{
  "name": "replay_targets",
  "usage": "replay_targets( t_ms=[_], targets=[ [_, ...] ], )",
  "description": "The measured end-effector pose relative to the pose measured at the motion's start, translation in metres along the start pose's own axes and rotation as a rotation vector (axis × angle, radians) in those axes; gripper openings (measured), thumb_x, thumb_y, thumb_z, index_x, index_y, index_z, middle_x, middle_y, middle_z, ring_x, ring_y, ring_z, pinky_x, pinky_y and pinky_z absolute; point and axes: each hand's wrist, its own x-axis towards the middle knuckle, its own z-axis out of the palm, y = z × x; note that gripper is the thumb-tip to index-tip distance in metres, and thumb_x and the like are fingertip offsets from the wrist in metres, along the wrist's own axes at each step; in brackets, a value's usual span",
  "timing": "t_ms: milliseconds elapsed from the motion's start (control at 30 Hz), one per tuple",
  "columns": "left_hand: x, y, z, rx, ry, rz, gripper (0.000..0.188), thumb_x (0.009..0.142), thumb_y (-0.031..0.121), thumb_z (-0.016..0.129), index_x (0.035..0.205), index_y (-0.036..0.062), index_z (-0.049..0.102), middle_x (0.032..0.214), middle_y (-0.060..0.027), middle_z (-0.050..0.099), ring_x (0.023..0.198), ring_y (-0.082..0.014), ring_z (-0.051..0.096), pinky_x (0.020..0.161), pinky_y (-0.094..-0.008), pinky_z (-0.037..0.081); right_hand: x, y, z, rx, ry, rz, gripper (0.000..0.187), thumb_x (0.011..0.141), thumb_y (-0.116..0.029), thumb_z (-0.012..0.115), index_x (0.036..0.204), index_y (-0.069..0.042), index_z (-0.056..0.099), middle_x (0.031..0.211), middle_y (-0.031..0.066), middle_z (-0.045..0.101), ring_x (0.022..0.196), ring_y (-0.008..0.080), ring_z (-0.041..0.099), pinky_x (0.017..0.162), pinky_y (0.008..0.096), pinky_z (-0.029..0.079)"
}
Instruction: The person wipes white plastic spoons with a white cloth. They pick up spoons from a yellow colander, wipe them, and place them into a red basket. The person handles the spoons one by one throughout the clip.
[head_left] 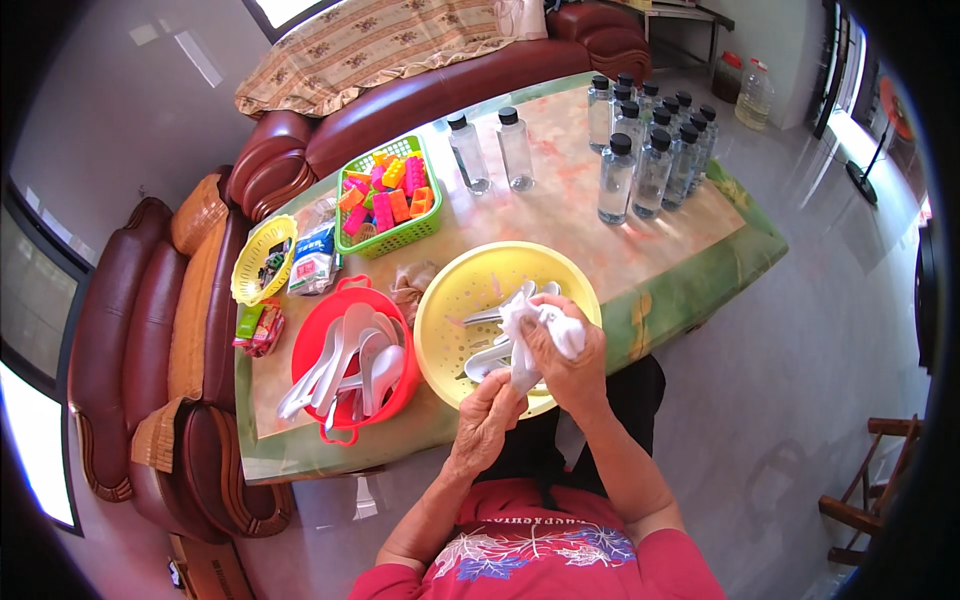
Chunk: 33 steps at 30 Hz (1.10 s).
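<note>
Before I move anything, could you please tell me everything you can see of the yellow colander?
The yellow colander is round, apparently plastic, with a wide rim and small round holes dotting its inside. It sits open side up by the table's near edge, right of the red basin, with several spoons inside. The right grip, holding a white cloth, and the left grip hide part of its near side; whether either touches it, I cannot tell.

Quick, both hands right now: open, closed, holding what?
Left hand: closed, pinching the end of a pale utensil, its exact kind unclear.
Right hand: closed, gripping a bunched white cloth.
</note>
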Motion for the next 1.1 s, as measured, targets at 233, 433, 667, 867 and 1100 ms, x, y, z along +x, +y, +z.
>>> replay_targets(
  t_ms=[233, 433, 667, 867, 1100],
  targets=[
    [0.011, -0.004, 0.007, -0.303, 0.073, 0.051, 0.014, 0.097, 0.022, 0.045, 0.098, 0.0090, 0.050, 0.067, 0.0034, 0.043, 0.052, -0.0027, 0.032, 0.043, -0.0179, 0.024, -0.015, 0.013, 0.013, 0.644, -0.001, 0.484, 0.025, 0.090, -0.016, 0.058, 0.109, -0.001, 0.060, 0.092, 0.0006, 0.063, 0.081, 0.0054, 0.057, 0.065, 0.0204, 0.046],
    [0.022, -0.004, -0.002, -0.341, 0.170, 0.103, 0.013, 0.096, 0.019, 0.045, 0.103, 0.0110, 0.051, 0.095, -0.0033, 0.060, 0.080, -0.0120, 0.058, 0.065, -0.0250, 0.049, -0.041, 0.008, 0.017, 0.272, -0.112, 0.463, 0.021, 0.087, -0.014, 0.060, 0.103, 0.000, 0.058, 0.094, 0.0065, 0.055, 0.088, 0.0162, 0.053, 0.078, 0.0282, 0.043],
    [0.025, 0.006, 0.001, -0.562, 0.135, 0.049, 0.028, 0.095, 0.016, 0.046, 0.121, 0.0062, 0.044, 0.113, -0.0096, 0.056, 0.099, -0.0169, 0.057, 0.086, -0.0318, 0.049, -0.044, 0.024, 0.019, 0.064, -0.078, 0.091, 0.028, 0.078, -0.004, 0.064, 0.104, -0.002, 0.054, 0.091, 0.0050, 0.056, 0.084, 0.0123, 0.055, 0.071, 0.0266, 0.046],
    [0.023, 0.020, 0.006, -0.212, 0.195, 0.265, 0.047, 0.092, 0.010, 0.050, 0.136, 0.0061, 0.033, 0.128, -0.0106, 0.043, 0.112, -0.0160, 0.047, 0.091, -0.0282, 0.041, -0.029, 0.026, 0.012, -0.437, -0.085, -0.367, 0.031, 0.069, -0.002, 0.066, 0.097, 0.002, 0.054, 0.086, 0.0172, 0.055, 0.071, 0.0344, 0.059, 0.059, 0.0368, 0.049],
    [0.025, 0.016, 0.007, -0.158, 0.270, 0.178, 0.047, 0.095, 0.012, 0.045, 0.139, 0.0054, 0.029, 0.115, -0.0074, 0.053, 0.104, -0.0108, 0.050, 0.087, -0.0239, 0.043, -0.032, 0.025, 0.010, -0.622, -0.150, -0.606, 0.028, 0.065, -0.003, 0.066, 0.090, 0.004, 0.055, 0.089, 0.0173, 0.056, 0.070, 0.0324, 0.060, 0.058, 0.0389, 0.050]
  ],
)
